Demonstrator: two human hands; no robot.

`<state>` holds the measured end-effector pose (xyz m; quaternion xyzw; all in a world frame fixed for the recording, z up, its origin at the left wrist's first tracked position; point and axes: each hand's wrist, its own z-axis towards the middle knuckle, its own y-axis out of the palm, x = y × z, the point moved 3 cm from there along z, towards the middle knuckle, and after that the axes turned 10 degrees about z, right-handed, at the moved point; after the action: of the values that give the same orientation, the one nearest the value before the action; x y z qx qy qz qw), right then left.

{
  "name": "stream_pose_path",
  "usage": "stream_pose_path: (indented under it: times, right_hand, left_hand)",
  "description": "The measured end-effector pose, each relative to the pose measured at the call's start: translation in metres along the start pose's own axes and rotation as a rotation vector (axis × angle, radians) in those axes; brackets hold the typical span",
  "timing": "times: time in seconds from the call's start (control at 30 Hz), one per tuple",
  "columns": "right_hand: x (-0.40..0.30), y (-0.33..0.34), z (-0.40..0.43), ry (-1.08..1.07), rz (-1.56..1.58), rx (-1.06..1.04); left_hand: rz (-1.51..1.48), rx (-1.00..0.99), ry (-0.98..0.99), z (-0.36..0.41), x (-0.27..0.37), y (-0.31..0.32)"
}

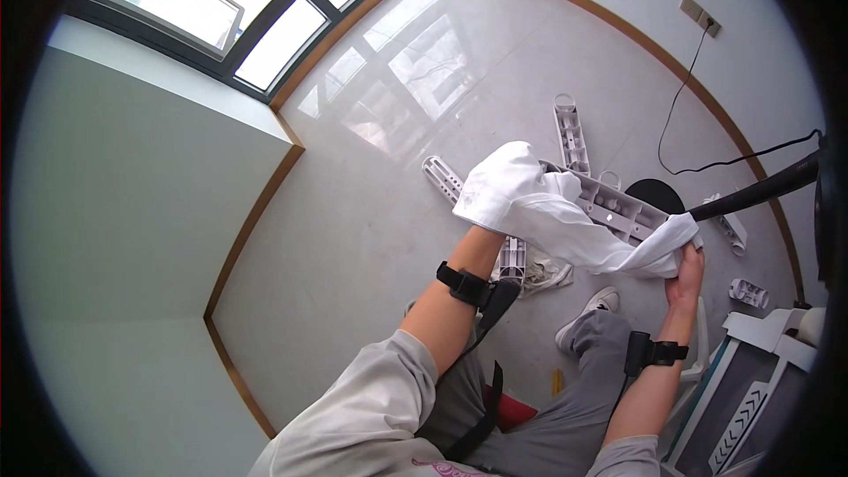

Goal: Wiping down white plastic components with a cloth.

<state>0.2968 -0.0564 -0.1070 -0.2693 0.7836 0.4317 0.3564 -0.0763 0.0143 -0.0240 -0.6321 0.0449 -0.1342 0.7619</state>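
Note:
A white cloth garment (570,218) stretches between my two hands in front of me. My left hand is inside or beneath its bunched left part, so its fingers are hidden. My right hand (686,273) grips the twisted right end of the garment. Just beyond the cloth lies a wide, light-grey ribbed plastic part (623,209), partly covered by it. Narrower plastic arms extend around it: one (571,136) points away from me, one with slots (442,177) lies to the left, and one (512,260) lies below the cloth.
A crumpled rag (546,276) lies on the floor near my shoe (588,318). Loose plastic pieces (749,293) and a black pole (762,195) are at the right, near a treadmill-like frame (735,397). A black cord (672,112) hangs from the wall socket.

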Motion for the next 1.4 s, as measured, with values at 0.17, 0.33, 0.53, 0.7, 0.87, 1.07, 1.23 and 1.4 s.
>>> stream_pose_path:
  times: [0.17, 0.33, 0.53, 0.7, 0.87, 1.07, 1.23, 1.4]
  right_hand:
    - [-0.005, -0.008, 0.009, -0.028, -0.151, -0.017]
    - [-0.009, -0.006, 0.007, 0.056, -0.208, -0.040]
    - [-0.018, 0.009, -0.001, 0.254, -0.248, -0.225]
    - [-0.019, 0.016, -0.002, 0.316, -0.235, -0.270]
    - [-0.021, 0.017, -0.007, 0.455, -0.310, -0.247]
    - [-0.018, 0.032, -0.013, 0.335, -0.488, -0.158]
    - [-0.023, 0.018, -0.005, 0.054, -0.190, -0.028]
    - [-0.004, 0.024, 0.016, 0.032, -0.038, 0.004]
  left_hand:
    - [-0.186, -0.076, -0.005, 0.013, -0.014, 0.020]
    - [-0.364, -0.016, 0.142, 0.006, -0.026, 0.031]
    - [-0.452, 0.060, 0.116, 0.008, -0.035, 0.033]
    - [-0.337, 0.170, 0.221, 0.008, -0.044, 0.036]
    - [-0.433, -0.216, 0.214, 0.006, -0.049, 0.042]
    - [-0.747, 0.099, 0.052, -0.001, -0.053, 0.053]
    - [-0.164, 0.164, 0.257, 0.026, 0.002, -0.002]
    - [-0.141, 0.379, 0.312, 0.031, -0.008, -0.020]
